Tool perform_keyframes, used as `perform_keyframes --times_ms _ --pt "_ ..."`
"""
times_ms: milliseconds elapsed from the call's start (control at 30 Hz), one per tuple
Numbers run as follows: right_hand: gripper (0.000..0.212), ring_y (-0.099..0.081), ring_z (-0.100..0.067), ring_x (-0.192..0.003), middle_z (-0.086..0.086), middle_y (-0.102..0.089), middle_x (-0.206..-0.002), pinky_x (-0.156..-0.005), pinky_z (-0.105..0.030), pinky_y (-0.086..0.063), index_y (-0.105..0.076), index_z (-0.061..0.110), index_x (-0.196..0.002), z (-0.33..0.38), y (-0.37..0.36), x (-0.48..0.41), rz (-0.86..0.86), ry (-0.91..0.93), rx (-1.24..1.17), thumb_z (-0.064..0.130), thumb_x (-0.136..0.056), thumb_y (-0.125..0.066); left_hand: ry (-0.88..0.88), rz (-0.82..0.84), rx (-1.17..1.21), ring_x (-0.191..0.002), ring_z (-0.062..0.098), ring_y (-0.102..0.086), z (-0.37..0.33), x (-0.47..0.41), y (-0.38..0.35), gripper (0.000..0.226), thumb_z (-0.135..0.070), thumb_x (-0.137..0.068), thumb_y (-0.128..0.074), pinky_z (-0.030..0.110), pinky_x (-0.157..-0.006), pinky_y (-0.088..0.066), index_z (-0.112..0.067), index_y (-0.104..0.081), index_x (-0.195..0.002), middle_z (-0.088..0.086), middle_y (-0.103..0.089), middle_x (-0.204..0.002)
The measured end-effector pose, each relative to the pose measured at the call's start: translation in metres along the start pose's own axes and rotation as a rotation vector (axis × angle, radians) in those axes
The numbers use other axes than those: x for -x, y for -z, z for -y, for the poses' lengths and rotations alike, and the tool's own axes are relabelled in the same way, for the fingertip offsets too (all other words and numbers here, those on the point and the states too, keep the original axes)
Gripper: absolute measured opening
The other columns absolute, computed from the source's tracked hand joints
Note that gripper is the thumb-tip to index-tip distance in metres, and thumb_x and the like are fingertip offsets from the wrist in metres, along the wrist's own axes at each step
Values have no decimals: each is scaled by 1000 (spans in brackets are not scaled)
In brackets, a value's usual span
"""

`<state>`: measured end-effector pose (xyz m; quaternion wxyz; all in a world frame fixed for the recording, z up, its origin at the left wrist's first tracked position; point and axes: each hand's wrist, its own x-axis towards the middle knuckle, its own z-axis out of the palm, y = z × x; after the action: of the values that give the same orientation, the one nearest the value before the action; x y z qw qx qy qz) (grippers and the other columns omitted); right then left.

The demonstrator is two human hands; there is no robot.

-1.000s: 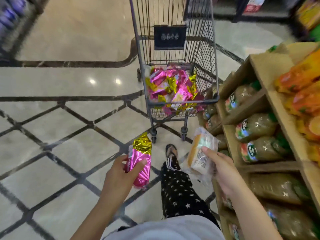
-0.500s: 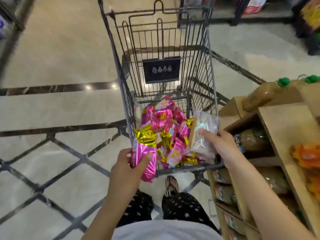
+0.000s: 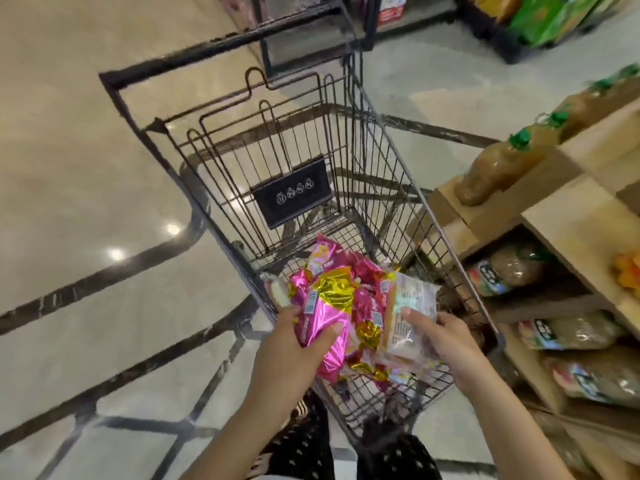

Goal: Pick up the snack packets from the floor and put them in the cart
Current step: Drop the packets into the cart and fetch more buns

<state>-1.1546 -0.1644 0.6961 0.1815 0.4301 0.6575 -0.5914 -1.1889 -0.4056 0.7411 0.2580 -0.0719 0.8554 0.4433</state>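
Left grip (image 3: 287,344) clasps a pink packet (image 3: 325,317), right grip (image 3: 446,337) a clear packet (image 3: 412,299), over the cart (image 3: 381,150) beside wooden shelves (image 3: 571,216).

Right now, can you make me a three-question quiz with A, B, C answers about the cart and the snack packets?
1. Where does the pile of packets lie?
A. on the floor
B. inside the cart
C. on a shelf

2. What colours is the foil packet in the left hand?
A. blue and white
B. green and black
C. pink and gold

3. How is the clear packet?
A. held over the cart
B. lying on the floor
C. hanging from a hook

Answers:
1 B, the wire walls surround the pile.
2 C, it is shiny pink with a gold end.
3 A, the right hand has a grip on it above the pile.
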Motion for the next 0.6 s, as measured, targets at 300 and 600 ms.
perform_keyframes --times_ms 300,600 --pt "71 -56 -30 -114 -10 -61 -124 -92 -38 -47 -51 10 -130 -19 5 45 -416 37 348 52 -78 -74 -386 153 -515 -128 24 -46 -15 -15 -5 93 -87 -77 -30 46 -105 -41 -22 -38 -144 3 -49 -143" --pt "87 -42 -31 -133 -13 -46 -143 -104 -40 -42 -36 6 -144 -142 30 161 -590 -171 273 57 -82 -67 -794 455 -943 -145 23 -24 -9 50 -72 83 -67 -90 -41 39 -117 -26 -18 -21 -153 4 -27 -158"
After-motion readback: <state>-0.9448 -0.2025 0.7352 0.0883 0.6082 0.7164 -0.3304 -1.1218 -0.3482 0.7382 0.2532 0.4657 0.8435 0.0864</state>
